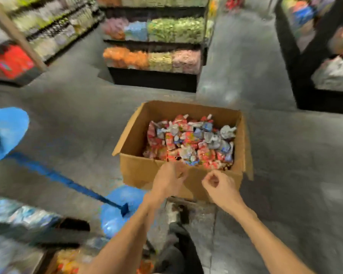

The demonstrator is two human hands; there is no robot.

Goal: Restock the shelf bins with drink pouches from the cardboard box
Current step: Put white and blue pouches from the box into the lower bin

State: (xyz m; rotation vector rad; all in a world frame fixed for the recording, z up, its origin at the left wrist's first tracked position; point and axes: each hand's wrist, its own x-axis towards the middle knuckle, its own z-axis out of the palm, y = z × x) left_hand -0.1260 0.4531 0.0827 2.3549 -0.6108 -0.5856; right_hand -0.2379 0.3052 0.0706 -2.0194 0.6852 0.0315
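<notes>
An open cardboard box (pixel 139 171) stands on the grey floor in front of me, filled with several red, blue and silver drink pouches (pixel 190 141). My left hand (pixel 169 179) hovers at the box's near rim with its fingers loosely curled and nothing in them. Just to the right, my right hand (pixel 220 186) is also in front of the near wall, fingers curled, holding nothing. The frame is blurred by motion.
A shelf unit with bins of coloured packets (pixel 152 58) stands beyond the box. More shelves line the left (pixel 38 32) and right (pixel 333 72) edges. A blue pole (pixel 67 180) and blue plastic bags (pixel 119 210) lie at the left. My dark-trousered leg (pixel 178 240) is below.
</notes>
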